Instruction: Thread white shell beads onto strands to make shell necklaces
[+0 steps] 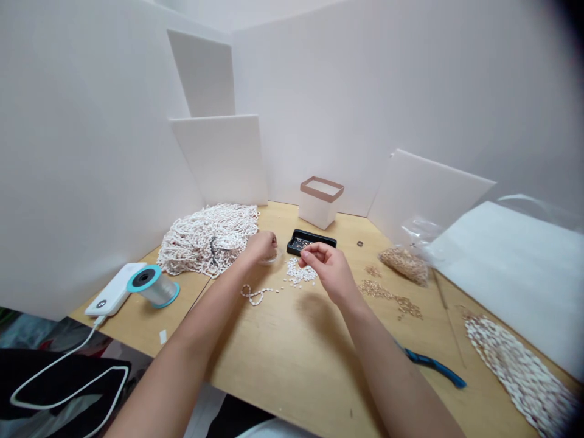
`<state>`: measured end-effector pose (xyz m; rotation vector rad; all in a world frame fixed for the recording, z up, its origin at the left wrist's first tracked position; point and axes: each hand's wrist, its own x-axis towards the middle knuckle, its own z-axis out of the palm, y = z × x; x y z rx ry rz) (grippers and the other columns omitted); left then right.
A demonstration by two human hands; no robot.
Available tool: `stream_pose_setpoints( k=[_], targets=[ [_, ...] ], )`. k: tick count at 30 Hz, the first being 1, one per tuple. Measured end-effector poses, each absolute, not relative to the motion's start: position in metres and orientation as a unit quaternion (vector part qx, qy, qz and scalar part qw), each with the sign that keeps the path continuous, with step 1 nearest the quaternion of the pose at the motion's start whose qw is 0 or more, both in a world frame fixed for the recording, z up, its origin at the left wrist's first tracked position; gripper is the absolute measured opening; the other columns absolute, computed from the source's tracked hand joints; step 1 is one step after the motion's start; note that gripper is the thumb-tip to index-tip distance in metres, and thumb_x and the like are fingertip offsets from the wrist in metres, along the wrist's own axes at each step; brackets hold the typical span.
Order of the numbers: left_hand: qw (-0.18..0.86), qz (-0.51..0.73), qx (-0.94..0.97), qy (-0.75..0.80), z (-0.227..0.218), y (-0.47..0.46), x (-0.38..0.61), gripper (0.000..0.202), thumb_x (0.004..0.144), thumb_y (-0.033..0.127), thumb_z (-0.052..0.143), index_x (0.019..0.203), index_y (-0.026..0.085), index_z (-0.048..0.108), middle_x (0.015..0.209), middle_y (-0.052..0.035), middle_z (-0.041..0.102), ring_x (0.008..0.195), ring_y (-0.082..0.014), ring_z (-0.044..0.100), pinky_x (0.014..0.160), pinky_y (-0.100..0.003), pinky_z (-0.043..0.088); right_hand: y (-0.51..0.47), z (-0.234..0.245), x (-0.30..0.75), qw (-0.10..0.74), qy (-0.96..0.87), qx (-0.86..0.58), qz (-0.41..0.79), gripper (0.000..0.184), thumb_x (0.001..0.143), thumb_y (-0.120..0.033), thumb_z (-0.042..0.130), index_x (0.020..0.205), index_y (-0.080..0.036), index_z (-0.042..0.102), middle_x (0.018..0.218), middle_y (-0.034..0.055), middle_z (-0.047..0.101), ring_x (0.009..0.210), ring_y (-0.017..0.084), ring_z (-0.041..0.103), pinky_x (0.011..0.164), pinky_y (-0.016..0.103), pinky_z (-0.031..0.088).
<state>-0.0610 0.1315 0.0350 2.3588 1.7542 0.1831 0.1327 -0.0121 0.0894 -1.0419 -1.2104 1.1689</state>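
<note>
1. Head view, hands: We keep the left hand (262, 246) and the right hand (331, 271) apart, close together above the table (274, 377). The left hand is curled around a small translucent item, which we cannot identify. The right fingertips (306, 252) are pinched beside a black tray (311, 241); we cannot tell whether they grip anything.
2. Head view, work area: Loose white beads (300, 272) lie in a small heap between the hands, just in front of the tray. A short bead strand (255, 295) lies near the left wrist.
3. Head view, surroundings: A large pile of beaded strands (207, 238) sits left of the hands, beside a spool of clear line (155, 286). Blue-handled pliers (433, 367) and scattered tan beads (387, 292) lie to the right.
</note>
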Motion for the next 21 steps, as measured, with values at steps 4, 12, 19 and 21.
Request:
stream_pose_setpoints(
  k=[4,12,19,21],
  targets=[
    [0.138,0.191,0.782,0.577,0.042,0.123,-0.063,0.02,0.084,0.027,0.054,0.088,0.017,0.071,0.093,-0.011,0.071,0.083,-0.0212,0.063,0.074,-0.029,0.042,-0.01,0.085,0.133,0.555,-0.511,-0.439,0.489,0.025,0.08,-0.04,0.07,0.084,-0.016,0.064,0.073,0.005,0.07,0.071,0.017,0.065,0.071,0.03,0.049],
    [0.663,0.429,0.543,0.287,0.07,0.065,-0.032,0.028,0.075,0.039,0.074,0.087,0.014,0.069,0.077,-0.0032,0.061,0.07,-0.0114,0.056,0.066,-0.023,0.042,-0.011,0.085,0.13,0.585,-0.502,-0.425,0.474,0.023,0.08,-0.039,0.071,0.085,-0.017,0.065,0.08,0.0058,0.071,0.078,0.018,0.066,0.077,0.031,0.051],
    [0.764,0.437,0.419,0.223,0.09,0.038,-0.015,0.024,0.067,0.028,0.083,0.083,0.013,0.072,0.085,-0.0042,0.066,0.08,-0.0129,0.06,0.08,-0.028,0.046,-0.021,0.095,0.126,0.614,-0.515,-0.451,0.394,0.021,0.082,-0.037,0.068,0.085,-0.017,0.066,0.084,0.006,0.071,0.078,0.019,0.066,0.075,0.031,0.053],
    [0.769,0.438,0.409,0.222,0.091,0.037,-0.014,0.023,0.067,0.027,0.083,0.083,0.013,0.072,0.085,-0.0039,0.066,0.08,-0.0122,0.06,0.081,-0.028,0.046,-0.023,0.098,0.126,0.613,-0.522,-0.462,0.373,0.02,0.082,-0.037,0.068,0.084,-0.017,0.066,0.083,0.006,0.071,0.077,0.019,0.066,0.074,0.031,0.053]
  ],
)
